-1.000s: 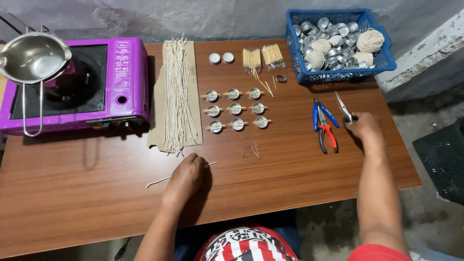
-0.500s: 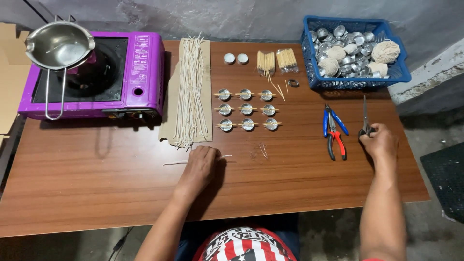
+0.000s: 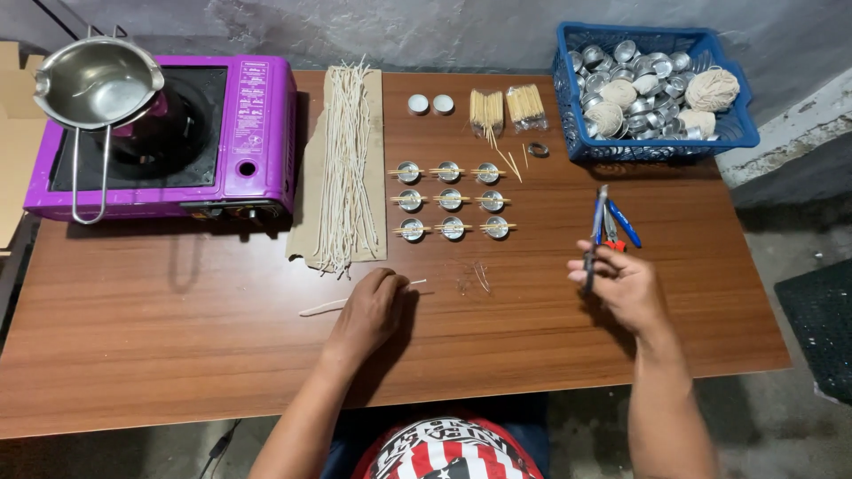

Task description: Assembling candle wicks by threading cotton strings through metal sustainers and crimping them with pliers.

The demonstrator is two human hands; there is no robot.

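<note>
Head view: your right grip (image 3: 621,288) is closed around scissors (image 3: 594,238), lifted beside the pliers (image 3: 619,222); your left grip (image 3: 373,306) presses a wick (image 3: 355,300) flat onto the desk (image 3: 177,346), fingers curled over it.

- purple stove (image 3: 257,133) carrying a steel pot (image 3: 93,84)
- pale wicks on cardboard (image 3: 342,164)
- nine small tins (image 3: 451,199) (three rows)
- blue basket (image 3: 657,142) of tins and string balls
- blue-handled pliers (image 3: 621,222)
</note>
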